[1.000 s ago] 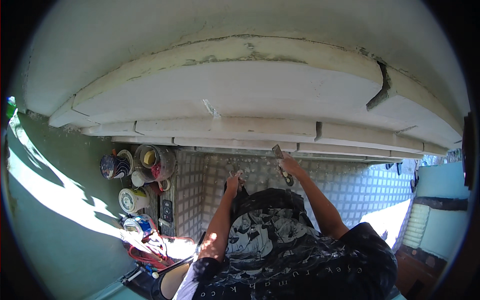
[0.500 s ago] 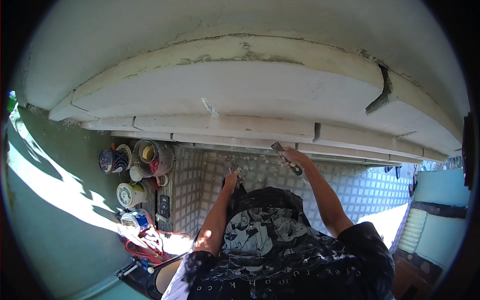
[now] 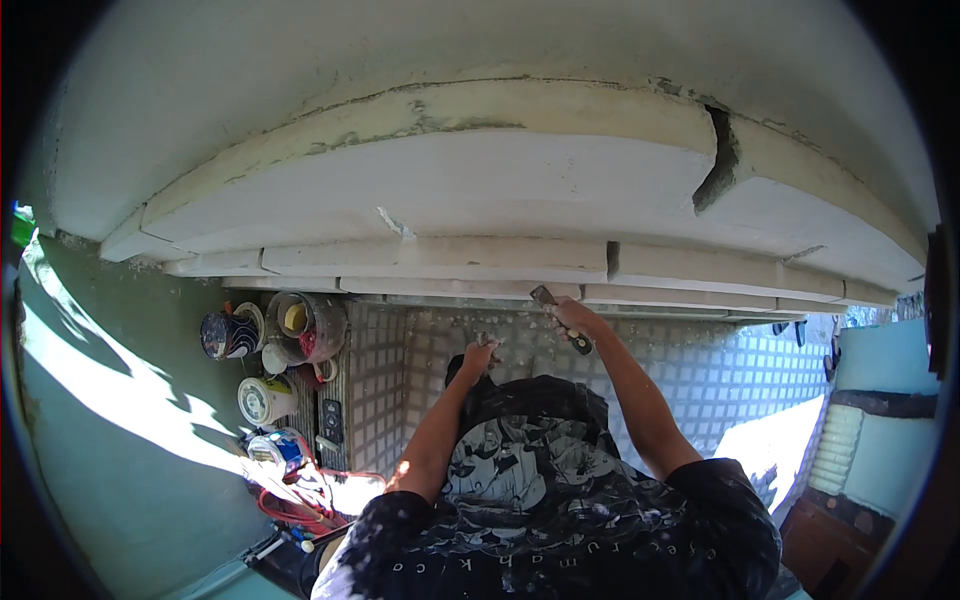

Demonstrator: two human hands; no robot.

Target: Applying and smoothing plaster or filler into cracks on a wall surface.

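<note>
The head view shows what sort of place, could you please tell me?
It looks like an outdoor work spot, perhaps a balcony or porch: sunlight falls on the tiled floor, a white bucket sits at the left, and the right hand holds a scraper.

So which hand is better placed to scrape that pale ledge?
Probably the right hand: it grips the putty knife, whose blade appears near the pale ledge. The left hand sits lower in view; its contents are unclear.
</note>
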